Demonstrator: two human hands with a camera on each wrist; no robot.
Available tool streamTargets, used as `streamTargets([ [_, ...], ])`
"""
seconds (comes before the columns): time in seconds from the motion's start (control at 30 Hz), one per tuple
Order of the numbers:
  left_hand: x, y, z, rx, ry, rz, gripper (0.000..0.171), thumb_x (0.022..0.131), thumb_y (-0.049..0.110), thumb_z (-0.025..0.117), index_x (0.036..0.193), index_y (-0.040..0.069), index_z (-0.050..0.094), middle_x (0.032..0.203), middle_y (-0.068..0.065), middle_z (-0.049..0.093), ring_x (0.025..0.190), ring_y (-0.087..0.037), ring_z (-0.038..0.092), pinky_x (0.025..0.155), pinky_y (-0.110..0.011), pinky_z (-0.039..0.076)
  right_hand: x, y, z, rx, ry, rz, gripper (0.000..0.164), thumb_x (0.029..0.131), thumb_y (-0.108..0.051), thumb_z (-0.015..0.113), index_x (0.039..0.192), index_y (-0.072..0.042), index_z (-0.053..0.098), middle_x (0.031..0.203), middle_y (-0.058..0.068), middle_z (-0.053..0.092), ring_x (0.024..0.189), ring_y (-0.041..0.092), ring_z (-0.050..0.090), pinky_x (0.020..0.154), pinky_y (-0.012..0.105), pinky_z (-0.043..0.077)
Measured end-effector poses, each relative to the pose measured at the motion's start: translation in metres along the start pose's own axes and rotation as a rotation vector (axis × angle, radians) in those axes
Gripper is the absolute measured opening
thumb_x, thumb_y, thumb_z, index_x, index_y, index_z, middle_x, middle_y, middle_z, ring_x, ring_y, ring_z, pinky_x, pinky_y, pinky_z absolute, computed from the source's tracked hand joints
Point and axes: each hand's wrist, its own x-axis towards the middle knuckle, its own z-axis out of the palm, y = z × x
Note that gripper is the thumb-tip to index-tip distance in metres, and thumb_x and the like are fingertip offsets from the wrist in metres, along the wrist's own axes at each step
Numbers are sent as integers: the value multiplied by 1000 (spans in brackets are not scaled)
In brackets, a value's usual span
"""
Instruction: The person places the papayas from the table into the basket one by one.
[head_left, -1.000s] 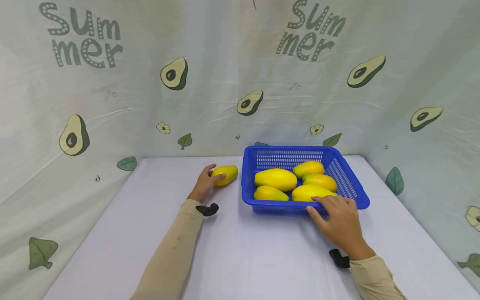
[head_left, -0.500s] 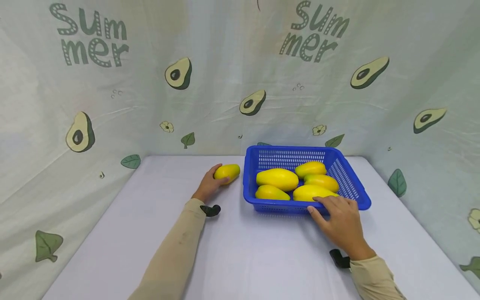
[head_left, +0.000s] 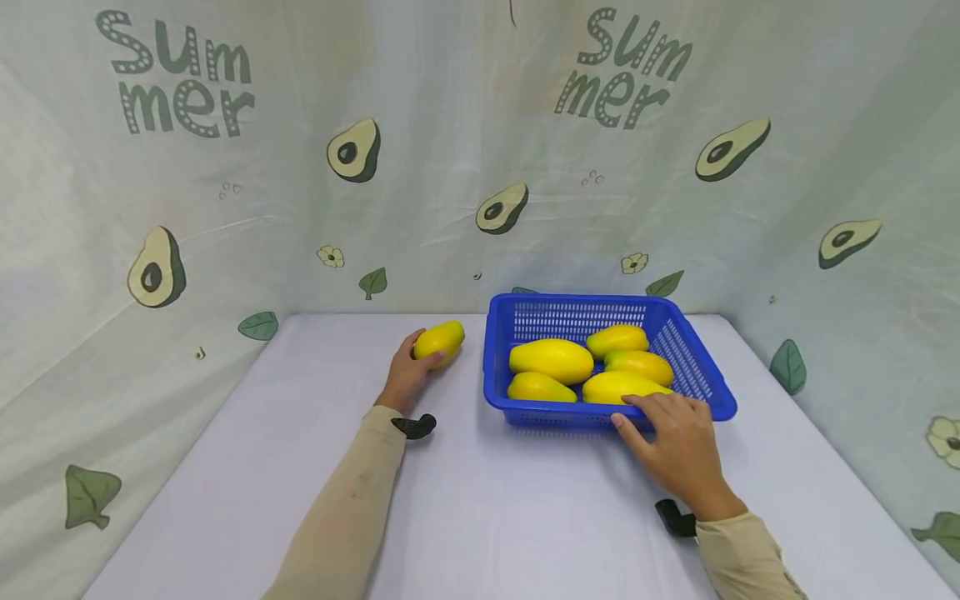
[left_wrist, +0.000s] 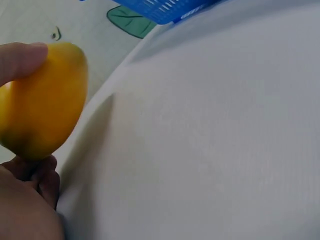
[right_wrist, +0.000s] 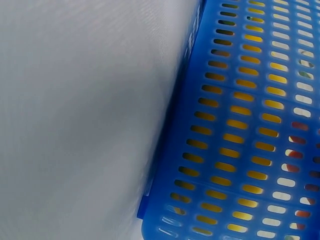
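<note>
My left hand [head_left: 407, 371] pinches a yellow mango [head_left: 439, 342] with a greenish end, left of the basket near the table's back. In the left wrist view the thumb [left_wrist: 25, 60] lies on one side of the mango and curled fingertips show below its lower end; its shadow falls on the cloth. At the front right of the blue plastic basket [head_left: 498, 405], my right hand [head_left: 678, 446] grips the rim. Its fingers reach over inside and the thumb stays outside. Several yellow mangoes [head_left: 551, 361] lie in the basket. The right wrist view shows mostly the slotted basket wall [right_wrist: 225, 95].
A white cloth covers the table [head_left: 480, 517]. Behind it and along both sides hangs a pale curtain [head_left: 427, 100] printed with avocados and leaves. Black straps with camera mounts [head_left: 414, 427] sit on both wrists.
My left hand has taken a firmer hold of the mango and shifted it slightly left, away from the basket, tilting its far end up. The right hand stays on the rim.
</note>
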Motion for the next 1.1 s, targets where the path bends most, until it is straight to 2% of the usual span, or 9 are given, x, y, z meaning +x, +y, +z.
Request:
streamTargets([
  [0.23, -6, -5, -8, -54, 74, 33, 73, 94, 27, 70, 156, 22, 32, 159, -3, 33, 139, -23, 34, 119, -42, 22, 0, 0, 1, 4, 4, 2, 38, 81, -35, 78, 108, -8, 73, 98, 11, 72, 97, 35, 61, 85, 55, 37],
  [0.4, -9, -8, -11, -189, 96, 67, 73, 95, 21, 70, 157, 19, 31, 158, -3, 33, 137, -23, 35, 118, -38, 27, 0, 0, 1, 9, 6, -3, 39, 81, -35, 78, 108, -8, 73, 98, 11, 72, 98, 35, 61, 85, 55, 36],
  [0.53, -10, -10, -12, -260, 101, 76, 74, 95, 18, 70, 157, 18, 31, 158, -4, 32, 138, -23, 35, 118, -36, 27, 0, 1, 2, 7, 6, -8, 39, 81, -35, 79, 108, -8, 73, 98, 11, 72, 98, 35, 62, 85, 55, 37],
  [0.63, -8, -10, -13, -285, 93, 53, 74, 95, 17, 70, 157, 19, 30, 159, -6, 32, 138, -24, 36, 117, -36, 28, 0, 1, 1, 3, 1, -4, 38, 81, -35, 78, 108, -8, 73, 98, 11, 72, 98, 35, 62, 85, 55, 37],
  [0.73, -6, -8, -15, -295, 79, 2, 74, 95, 21, 70, 157, 18, 31, 156, -8, 34, 136, -25, 39, 116, -36, 31, 0, 0, 2, 2, -3, -3, 38, 82, -35, 78, 108, -8, 73, 98, 11, 72, 98, 35, 62, 85, 55, 37],
  [0.87, 0, -5, -19, -366, 53, -67, 73, 95, 22, 71, 156, 17, 32, 151, -11, 37, 130, -26, 44, 113, -35, 36, 0, -1, 3, 1, -13, 3, 38, 82, -36, 77, 109, -8, 73, 99, 11, 72, 99, 35, 62, 85, 55, 37],
  [0.97, 3, -3, -20, -416, 28, -99, 71, 95, 17, 70, 155, 15, 33, 150, -13, 37, 129, -29, 44, 110, -37, 41, 0, 0, 3, 0, -17, 4, 39, 83, -37, 77, 109, -8, 73, 99, 11, 72, 99, 34, 62, 85, 54, 37],
  [1.1, 5, 5, -17, -301, -29, -94, 69, 96, 16, 69, 155, 15, 34, 152, -12, 36, 130, -30, 43, 107, -38, 44, 1, 2, 1, -1, 5, -11, 39, 82, -36, 77, 108, -7, 73, 98, 11, 72, 96, 35, 62, 84, 54, 36],
])
